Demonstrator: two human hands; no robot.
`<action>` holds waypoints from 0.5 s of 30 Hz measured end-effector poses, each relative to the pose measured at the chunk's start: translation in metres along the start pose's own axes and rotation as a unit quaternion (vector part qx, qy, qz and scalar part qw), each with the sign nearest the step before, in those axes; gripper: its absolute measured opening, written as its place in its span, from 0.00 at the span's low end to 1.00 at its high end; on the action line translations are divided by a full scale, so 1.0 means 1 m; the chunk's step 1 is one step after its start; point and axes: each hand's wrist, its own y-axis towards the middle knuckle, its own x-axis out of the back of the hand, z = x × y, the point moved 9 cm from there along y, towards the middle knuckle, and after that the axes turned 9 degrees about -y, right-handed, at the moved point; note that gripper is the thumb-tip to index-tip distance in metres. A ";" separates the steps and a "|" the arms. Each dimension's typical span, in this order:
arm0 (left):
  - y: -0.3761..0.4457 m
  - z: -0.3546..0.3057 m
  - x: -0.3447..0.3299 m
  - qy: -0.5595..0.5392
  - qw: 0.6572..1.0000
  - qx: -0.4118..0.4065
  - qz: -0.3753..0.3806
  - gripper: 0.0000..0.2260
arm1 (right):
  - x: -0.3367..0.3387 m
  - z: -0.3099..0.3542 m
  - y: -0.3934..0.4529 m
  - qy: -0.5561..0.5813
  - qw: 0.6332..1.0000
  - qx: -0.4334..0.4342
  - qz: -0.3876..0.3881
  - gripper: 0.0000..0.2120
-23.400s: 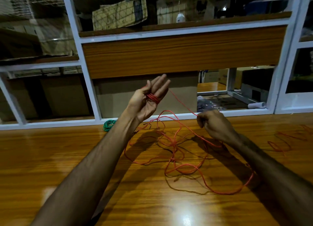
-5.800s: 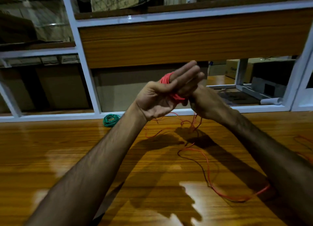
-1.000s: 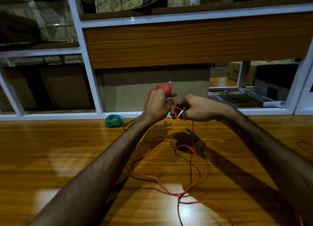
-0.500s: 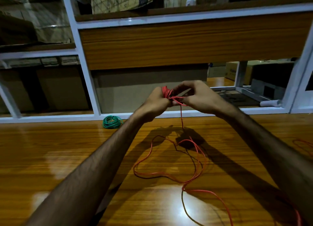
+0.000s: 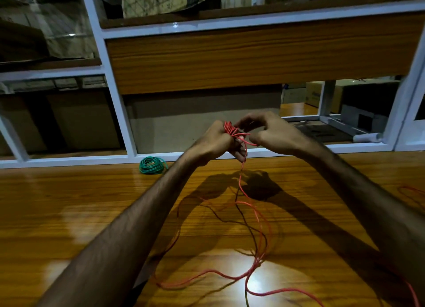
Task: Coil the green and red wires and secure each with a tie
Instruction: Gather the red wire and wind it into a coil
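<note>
Red coil grows, slack shrinks

Since the frame half a second back, both hands have dropped a little and the right hand [image 5: 273, 134] has swung round the far side of the bundle, carrying another turn of wire with it. More of the red wire [image 5: 255, 219] now sits wound on the left hand [image 5: 213, 142] than in the earliest picture, when only a few turns lay across the palm.

Left fingers are curled and hold the red bundle [image 5: 230, 128] that is wrapped round them. Right fingers [image 5: 248, 120] pinch the running strand just beside the bundle. From there the wire drops to the worktop [image 5: 69, 203] and lies in loose loops toward the near edge, so a fair length is not yet wound.

Over by the white frame, well apart from the hands, the green wire [image 5: 151, 165] rests as a finished-looking coil; whether a tie is on it is too small to tell.

By my reading the job is past halfway: green coiled, red partly coiled, and the red still needs its last turns and a tie. No tie shows anywhere in view
</note>
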 end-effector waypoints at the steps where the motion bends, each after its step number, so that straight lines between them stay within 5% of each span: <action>1: 0.000 0.000 0.001 0.016 1.000 -0.004 -0.002 0.09 | 0.002 0.001 0.000 -0.001 1.000 0.004 -0.007 0.21; 15: 0.002 -0.005 0.003 0.073 0.996 -0.041 -0.014 0.09 | 0.005 0.005 0.001 -0.042 0.997 0.000 -0.071 0.24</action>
